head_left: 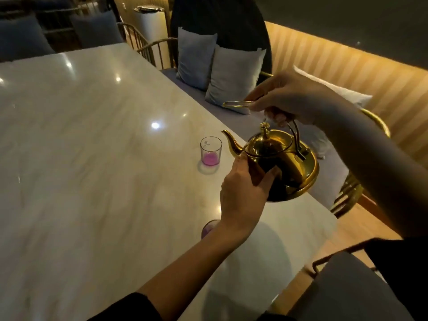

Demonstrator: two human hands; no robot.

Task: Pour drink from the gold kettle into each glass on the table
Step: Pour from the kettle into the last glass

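The gold kettle (284,161) hangs tilted above the right side of the white marble table (92,158), its spout aimed left toward a small clear glass (210,151) holding a little pink-purple drink. My right hand (291,100) grips the kettle's top handle from above. My left hand (245,193) cups the kettle's front and underside. A second glass (208,228) with purple drink shows only partly, behind my left wrist near the table's right edge.
A bench with grey cushions (231,75) runs along the table's right edge. Gold-framed chairs stand at the far end (148,47) and at the near right (347,286). A striped, lit wall (347,66) lies beyond the bench.
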